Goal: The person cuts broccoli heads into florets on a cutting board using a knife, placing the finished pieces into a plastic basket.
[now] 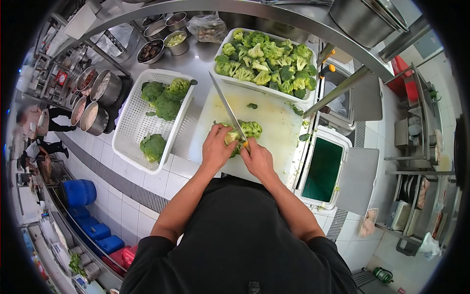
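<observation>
On a white cutting board [276, 132], a head of broccoli [251, 129] lies between my hands. My left hand [217, 147] is closed on its left side. My right hand [257, 160] grips the handle of a long knife [228, 105], whose blade points up and to the left across the broccoli. The fingers of both hands are partly hidden by the hands themselves. Left of the board, a white perforated basket [128, 115] holds several whole broccoli heads [167, 107]. Behind the board, a white tray [262, 88] is full of cut florets [267, 56]. A small green piece [252, 106] lies on the board.
A metal shelf edge [254, 12] arches over the counter, with a post [338, 90] at the right. Metal bowls [176, 43] stand at the back left. An open bin with a green inside [322, 169] is right of the board. Another person [41, 120] stands far left.
</observation>
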{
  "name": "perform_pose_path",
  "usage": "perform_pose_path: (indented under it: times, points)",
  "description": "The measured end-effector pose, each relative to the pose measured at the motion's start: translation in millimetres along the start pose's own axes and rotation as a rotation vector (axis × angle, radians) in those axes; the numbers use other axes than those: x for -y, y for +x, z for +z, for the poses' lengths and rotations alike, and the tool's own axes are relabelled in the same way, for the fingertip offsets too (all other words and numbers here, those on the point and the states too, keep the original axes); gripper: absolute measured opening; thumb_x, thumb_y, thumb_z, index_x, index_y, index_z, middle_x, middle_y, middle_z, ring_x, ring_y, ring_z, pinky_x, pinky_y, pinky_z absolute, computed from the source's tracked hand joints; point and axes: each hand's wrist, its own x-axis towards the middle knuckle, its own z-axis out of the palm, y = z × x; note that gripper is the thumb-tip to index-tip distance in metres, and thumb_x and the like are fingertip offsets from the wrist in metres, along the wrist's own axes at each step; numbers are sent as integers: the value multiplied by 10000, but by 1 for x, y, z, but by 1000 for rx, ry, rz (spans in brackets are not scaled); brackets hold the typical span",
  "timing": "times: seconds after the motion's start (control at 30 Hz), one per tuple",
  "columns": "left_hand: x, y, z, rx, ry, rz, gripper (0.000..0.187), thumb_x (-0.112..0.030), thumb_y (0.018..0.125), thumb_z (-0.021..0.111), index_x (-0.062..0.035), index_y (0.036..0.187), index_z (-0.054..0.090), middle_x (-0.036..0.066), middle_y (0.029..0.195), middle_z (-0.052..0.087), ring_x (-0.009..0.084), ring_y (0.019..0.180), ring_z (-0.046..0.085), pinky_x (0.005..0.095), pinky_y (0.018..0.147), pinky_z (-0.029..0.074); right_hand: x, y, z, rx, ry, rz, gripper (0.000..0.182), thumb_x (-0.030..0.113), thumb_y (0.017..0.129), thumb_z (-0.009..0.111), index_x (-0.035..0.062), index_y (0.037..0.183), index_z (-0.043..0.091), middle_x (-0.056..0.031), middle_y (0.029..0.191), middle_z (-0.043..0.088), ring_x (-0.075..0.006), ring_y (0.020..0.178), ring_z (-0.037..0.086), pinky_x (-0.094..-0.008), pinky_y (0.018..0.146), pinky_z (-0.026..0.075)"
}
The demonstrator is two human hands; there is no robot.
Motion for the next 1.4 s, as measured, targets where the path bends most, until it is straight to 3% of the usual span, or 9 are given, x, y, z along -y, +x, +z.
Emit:
perform_pose_path:
  times: [0.27, 0.37, 0.47, 0.57, 0.67, 0.73, 1.07, 1.17, 1.4]
  points:
    - [9, 15, -26, 146, -38, -346, 476, -173, 855, 766, -111, 1315, 659, 132, 1349, 572, 339, 1186, 623, 430, 936, 537, -18, 21, -16, 56, 224, 285, 370, 257, 982, 617, 40, 1275, 549, -208, 729, 679, -428, 694, 688, -515, 630, 511]
    - [26, 11, -43, 104, 141, 281, 588, -35, 862, 640, -200, 1426, 615, 143, 1501, 485, 347, 1273, 568, 447, 941, 541, -16, 15, -22, 125, 255, 310, 357, 252, 985, 616, 54, 1274, 552, -202, 759, 685, -420, 715, 692, -496, 642, 509]
    - [25, 12, -43, 250, 229, 347, 564, -20, 858, 629, -198, 1392, 638, 145, 1452, 515, 353, 1200, 612, 464, 936, 542, -10, 5, -15, 179, 302, 284, 357, 254, 991, 622, 52, 1278, 553, -196, 779, 690, -414, 735, 699, -480, 657, 517]
    - [20, 24, -37, 287, 141, 103, 514, -55, 826, 692, -178, 1325, 669, 136, 1329, 580, 362, 1080, 656, 453, 924, 541, 1, -3, -12, 110, 261, 171, 323, 222, 1016, 625, 56, 1286, 562, -85, 653, 597, -196, 541, 596, -374, 549, 480]
    - [15, 24, -25, 154, 116, 75, 452, -134, 807, 742, -152, 1256, 694, 130, 1192, 617, 353, 933, 671, 455, 854, 547, 13, -6, -18, 95, 211, 157, 335, 243, 1019, 632, 56, 1288, 562, -112, 659, 602, -254, 547, 611, -396, 559, 479]
    - [7, 18, -21, 142, 106, -1, 453, -176, 802, 759, -145, 1250, 697, 140, 1175, 623, 366, 963, 671, 460, 868, 546, 22, -6, -25, 123, 139, 186, 378, 278, 997, 636, 43, 1283, 562, -215, 777, 695, -441, 728, 692, -517, 660, 521]
    - [-9, 12, -13, 118, 71, -181, 414, -271, 811, 800, -66, 1164, 730, 181, 1012, 683, 382, 967, 676, 462, 874, 540, 22, -12, -14, -187, 105, -54, 336, 260, 993, 627, 29, 1229, 568, -236, 838, 715, -448, 723, 691, -525, 628, 530]
    - [-9, 12, -12, 137, 80, -171, 421, -273, 811, 801, -66, 1170, 730, 178, 986, 690, 379, 946, 680, 465, 859, 536, 2, 0, -5, 121, -91, 24, 324, 293, 983, 631, 41, 1181, 587, -233, 750, 690, -470, 735, 680, -554, 653, 512]
    - [-5, 17, -3, 69, 78, -118, 446, -322, 787, 849, -64, 1133, 740, 111, 766, 647, 288, 724, 657, 425, 674, 509, -5, 8, -19, 173, 65, 97, 317, 280, 983, 638, 41, 1185, 590, -232, 719, 673, -455, 721, 682, -529, 654, 516]
